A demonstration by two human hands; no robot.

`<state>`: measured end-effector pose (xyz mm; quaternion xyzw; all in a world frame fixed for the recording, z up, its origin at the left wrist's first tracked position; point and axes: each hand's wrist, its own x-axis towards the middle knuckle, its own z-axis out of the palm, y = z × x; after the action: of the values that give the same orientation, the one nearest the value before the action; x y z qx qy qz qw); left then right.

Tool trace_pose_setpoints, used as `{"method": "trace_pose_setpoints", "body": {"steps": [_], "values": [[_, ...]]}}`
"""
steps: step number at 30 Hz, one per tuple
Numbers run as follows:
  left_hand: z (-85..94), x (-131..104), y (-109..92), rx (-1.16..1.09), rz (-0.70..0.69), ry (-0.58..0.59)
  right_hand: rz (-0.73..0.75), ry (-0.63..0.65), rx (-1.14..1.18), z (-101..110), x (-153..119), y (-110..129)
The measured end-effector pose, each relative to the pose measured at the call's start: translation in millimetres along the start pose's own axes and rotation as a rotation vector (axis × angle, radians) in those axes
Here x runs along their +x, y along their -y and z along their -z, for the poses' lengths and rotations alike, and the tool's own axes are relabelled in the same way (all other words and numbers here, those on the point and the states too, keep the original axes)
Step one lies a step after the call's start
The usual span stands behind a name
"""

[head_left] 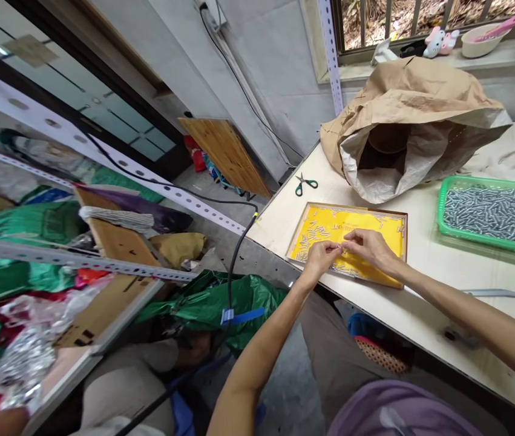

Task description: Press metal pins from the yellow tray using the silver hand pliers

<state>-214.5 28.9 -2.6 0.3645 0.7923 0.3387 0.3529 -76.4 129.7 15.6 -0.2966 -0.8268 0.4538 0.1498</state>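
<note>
My left hand (321, 257) and my right hand (368, 247) meet over a shallow tray with a yellow bottom (382, 227). The fingertips of both are pinched close together around something tiny that I cannot make out. Small silvery metal pieces (313, 234) lie scattered on the tray's left part and along its edges. Off to the right, a green plastic basket (443, 225) is filled with many small grey metal pieces (497, 212) that look like screws or pins. Scissors with green and black handles (305, 184) lie behind the tray.
A big brown paper sack (416, 91) lies open-mouthed on the pale table (429, 266). A grey strip (502, 293) rests near the front edge. To the left, a black cable (234, 260) hangs by perforated metal bars (134, 175); another person's leg (125, 387) shows below.
</note>
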Motion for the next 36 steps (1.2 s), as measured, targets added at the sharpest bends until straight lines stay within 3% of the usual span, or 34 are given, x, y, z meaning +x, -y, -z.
{"method": "trace_pose_setpoints", "body": {"steps": [6,12,21,24,27,29,32,36], "values": [[-2.2,-3,-11,-0.364,0.006,0.094,0.077,-0.056,-0.034,-1,1,1],[-9.2,-9,-20,-0.297,-0.011,-0.007,-0.007,0.017,0.067,1,1,-1],[-33.5,-1,-9,-0.622,0.012,0.205,-0.172,0.101,0.162,18,4,-18],[-23.1,0,-6,-0.360,-0.075,0.079,-0.136,0.023,-0.005,29,6,-33],[9.5,-2,-1,0.117,-0.145,-0.208,-0.024,-0.074,-0.302,38,8,-44],[31.0,-4,5,0.320,-0.146,-0.295,0.001,-0.061,-0.393,40,10,-45],[42.1,-5,13,0.379,-0.165,-0.258,0.021,-0.008,-0.416,34,11,-37],[24.7,-3,14,0.264,-0.239,-0.139,0.048,0.036,-0.418,22,11,-23]]}}
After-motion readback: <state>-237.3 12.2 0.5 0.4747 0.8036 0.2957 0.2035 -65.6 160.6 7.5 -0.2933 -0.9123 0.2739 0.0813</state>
